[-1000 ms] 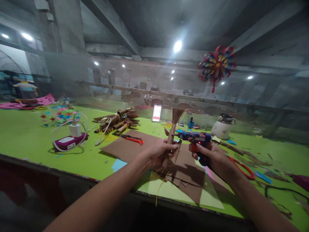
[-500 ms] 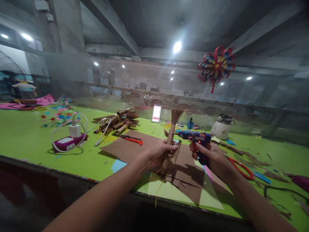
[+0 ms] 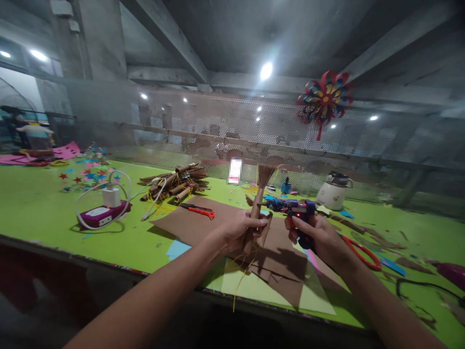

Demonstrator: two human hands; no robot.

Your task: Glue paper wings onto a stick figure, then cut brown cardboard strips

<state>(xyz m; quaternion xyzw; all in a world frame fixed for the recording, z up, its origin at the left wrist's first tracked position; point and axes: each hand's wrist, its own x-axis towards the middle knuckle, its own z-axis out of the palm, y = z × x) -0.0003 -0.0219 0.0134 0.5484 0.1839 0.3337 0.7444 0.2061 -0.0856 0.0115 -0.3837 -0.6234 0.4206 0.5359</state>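
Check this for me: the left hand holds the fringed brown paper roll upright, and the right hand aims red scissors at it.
Wrong tool. The head view shows the right hand aiming a blue glue gun at it; the red scissors lie on the table. The left hand does hold the fringed brown paper roll upright.

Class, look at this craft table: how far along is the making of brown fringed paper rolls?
Done: a pile of brown fringed paper rolls lies on the green table. In hand: the left hand grips one more brown fringed roll upright, while the right hand aims the blue hot-glue gun at it. Left: probably more rolls, as flat brown paper sheets lie unrolled.
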